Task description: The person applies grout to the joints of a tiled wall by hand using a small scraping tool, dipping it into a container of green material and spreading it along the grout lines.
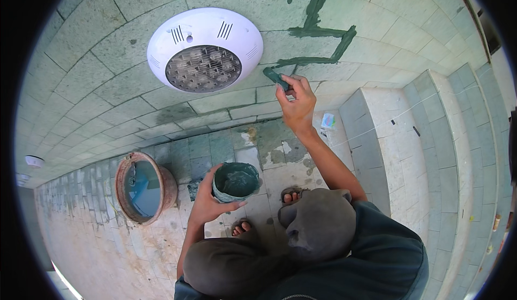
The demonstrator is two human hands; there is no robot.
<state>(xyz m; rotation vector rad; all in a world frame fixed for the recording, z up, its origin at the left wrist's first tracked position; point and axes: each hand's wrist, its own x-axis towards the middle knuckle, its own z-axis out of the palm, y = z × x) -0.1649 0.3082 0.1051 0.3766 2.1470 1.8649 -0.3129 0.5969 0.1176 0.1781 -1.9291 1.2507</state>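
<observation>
Here, thick green paste [313, 60] is zigzagging across the rough tiled wall [293, 47]. The left hand [207, 199], half-curled, is cupping a round, smeared bowl [224, 195]; the right hand [299, 103] is pinching a green-coated piece [275, 78] just below the paste.

White oval lamp [205, 47], ribbed lens [203, 67]; reddish-brown bucket [170, 187], water [142, 195] inside; small packet [328, 121] near pale steps [399, 160], right.

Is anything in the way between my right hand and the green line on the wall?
Nothing visible, besides the green piece your right hand holds; the white light sits left of the green line.
</observation>
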